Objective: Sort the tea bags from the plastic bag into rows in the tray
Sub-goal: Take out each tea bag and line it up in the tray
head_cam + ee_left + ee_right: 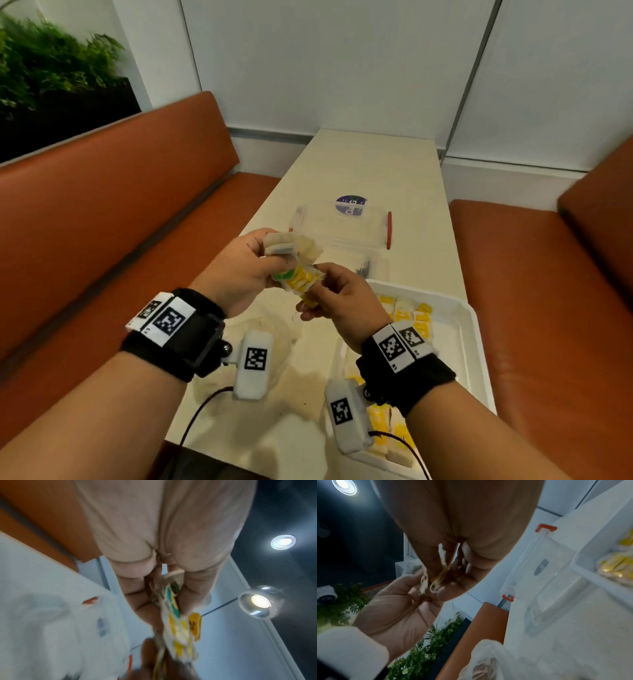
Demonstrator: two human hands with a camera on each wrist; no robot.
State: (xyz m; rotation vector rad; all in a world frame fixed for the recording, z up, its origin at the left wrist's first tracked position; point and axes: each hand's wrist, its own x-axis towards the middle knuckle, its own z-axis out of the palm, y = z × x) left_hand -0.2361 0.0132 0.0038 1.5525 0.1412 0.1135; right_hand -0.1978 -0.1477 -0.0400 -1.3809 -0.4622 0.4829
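A clear container [342,222] with red clips lies beyond orange benches [113,192].

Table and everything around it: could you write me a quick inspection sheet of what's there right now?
Surface: cream table, long and narrow.
Job's things: bunch of tea bags held above the table; white tray at right with yellow-tagged tea bags in rows; crumpled plastic bag under the wrists.
Clutter: clear container with red clips.
Grippers: left hand grips the bunch; right hand pinches at its lower end.
Cables: black cables from the wrist cameras.
Surroundings: orange benches, green plants, white wall.
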